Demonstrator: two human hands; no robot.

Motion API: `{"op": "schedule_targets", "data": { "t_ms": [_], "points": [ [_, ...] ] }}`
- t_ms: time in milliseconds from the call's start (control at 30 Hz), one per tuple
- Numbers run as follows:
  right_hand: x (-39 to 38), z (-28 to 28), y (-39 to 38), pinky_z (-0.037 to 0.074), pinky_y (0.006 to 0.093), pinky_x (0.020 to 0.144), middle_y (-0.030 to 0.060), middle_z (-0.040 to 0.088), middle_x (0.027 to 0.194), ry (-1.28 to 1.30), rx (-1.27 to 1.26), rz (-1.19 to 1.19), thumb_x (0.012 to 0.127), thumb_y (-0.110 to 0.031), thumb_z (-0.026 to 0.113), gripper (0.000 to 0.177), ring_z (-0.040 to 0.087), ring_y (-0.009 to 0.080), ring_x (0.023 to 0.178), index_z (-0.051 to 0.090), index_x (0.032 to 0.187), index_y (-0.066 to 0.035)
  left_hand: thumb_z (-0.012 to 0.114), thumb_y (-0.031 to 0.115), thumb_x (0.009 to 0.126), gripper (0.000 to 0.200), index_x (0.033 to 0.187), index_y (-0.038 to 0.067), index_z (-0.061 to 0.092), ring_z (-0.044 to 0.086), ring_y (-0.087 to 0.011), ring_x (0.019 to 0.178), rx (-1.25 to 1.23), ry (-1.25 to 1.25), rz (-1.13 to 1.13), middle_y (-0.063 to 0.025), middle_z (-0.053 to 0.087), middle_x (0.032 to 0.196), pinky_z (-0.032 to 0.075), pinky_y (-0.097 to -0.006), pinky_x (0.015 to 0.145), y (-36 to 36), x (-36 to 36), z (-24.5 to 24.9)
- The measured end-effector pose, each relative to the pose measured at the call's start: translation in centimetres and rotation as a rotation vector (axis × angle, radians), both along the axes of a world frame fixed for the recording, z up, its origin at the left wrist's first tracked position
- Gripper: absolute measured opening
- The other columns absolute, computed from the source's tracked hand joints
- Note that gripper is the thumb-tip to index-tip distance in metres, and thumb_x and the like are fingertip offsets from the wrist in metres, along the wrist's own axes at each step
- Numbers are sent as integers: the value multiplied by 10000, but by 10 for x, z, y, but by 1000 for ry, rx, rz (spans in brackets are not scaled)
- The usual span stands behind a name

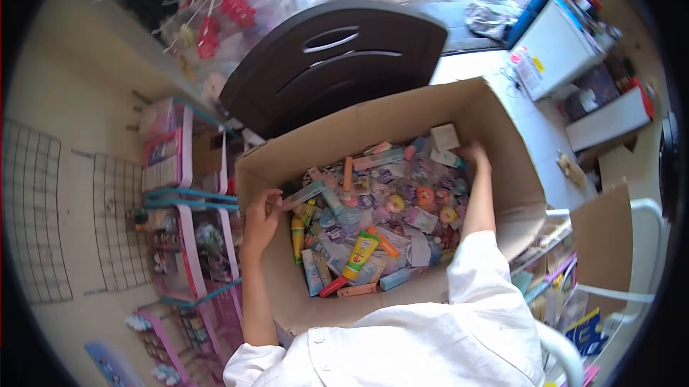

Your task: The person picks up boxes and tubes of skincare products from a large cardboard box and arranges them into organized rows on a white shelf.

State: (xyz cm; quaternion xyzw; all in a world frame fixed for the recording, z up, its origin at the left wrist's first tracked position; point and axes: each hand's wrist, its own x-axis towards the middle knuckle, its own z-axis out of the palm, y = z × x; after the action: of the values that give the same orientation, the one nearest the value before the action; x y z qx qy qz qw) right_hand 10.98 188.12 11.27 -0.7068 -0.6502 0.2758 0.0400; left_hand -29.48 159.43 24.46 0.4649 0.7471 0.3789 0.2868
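A large cardboard box [513, 164], its top open, holds a jumble of small packaged goods in front of my body. At its left side my left hand [264, 213] has its fingers at one end of a slim, pale, clear-looking package [303, 195]. My right hand [474, 154] reaches inside near the far right corner, beside a small whitish square box [445, 137]; its fingers are partly hidden. Among the goods lie a yellow and green tube [361, 255], an orange stick-like pack [348, 173] and a red pack [333, 286].
A dark brown plastic chair [359, 64] stands just beyond the box. Pink and blue shelves [188, 150] line the left wall beside wire grids [118, 222]. A white cabinet [552, 50] is at the upper right, a loose cardboard flap [606, 243] at the right.
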Motion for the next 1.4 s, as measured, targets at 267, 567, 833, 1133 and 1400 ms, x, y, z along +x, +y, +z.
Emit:
{"op": "schedule_targets", "data": {
  "t_ms": [267,567,833,1133,1400],
  "points": [
    [13,-89,-30,342,381,879,198,431,1140,28,187,217,568,51,500,583,379,328,1100,419,1130,-82,454,34,795,172,958,5,497,563,-192,689,-141,-48,23,-120,568,881,433,-279,629,2,-1,1],
    [-31,-33,-25,291,540,881,110,220,1329,-578,-202,314,595,-123,606,780,191,258,1235,218,1270,-93,477,73,797,189,971,7,505,539,-152,735,-209,0,-14,-100,560,864,427,-257,648,-4,3,-12],
    [-121,159,-41,516,299,466,195,532,953,-19,-644,159,625,-250,682,593,592,243,739,451,1069,67,443,282,844,335,951,-26,522,570,-190,708,-520,-215,-235,-130,587,798,437,-276,631,-2,3,1],
    [-245,240,-186,483,368,567,216,569,707,260,-117,1000,727,-367,596,508,593,287,654,459,962,62,432,425,828,474,1099,36,446,549,-150,824,36,-821,-55,-53,540,965,433,-247,695,-27,26,43],
    [-280,179,-215,465,338,604,173,592,682,414,-535,1370,776,-294,535,312,592,278,668,586,789,13,431,382,828,373,881,18,492,554,-186,573,417,-1285,460,-107,556,683,459,-282,513,-95,21,36]
  ]
}}
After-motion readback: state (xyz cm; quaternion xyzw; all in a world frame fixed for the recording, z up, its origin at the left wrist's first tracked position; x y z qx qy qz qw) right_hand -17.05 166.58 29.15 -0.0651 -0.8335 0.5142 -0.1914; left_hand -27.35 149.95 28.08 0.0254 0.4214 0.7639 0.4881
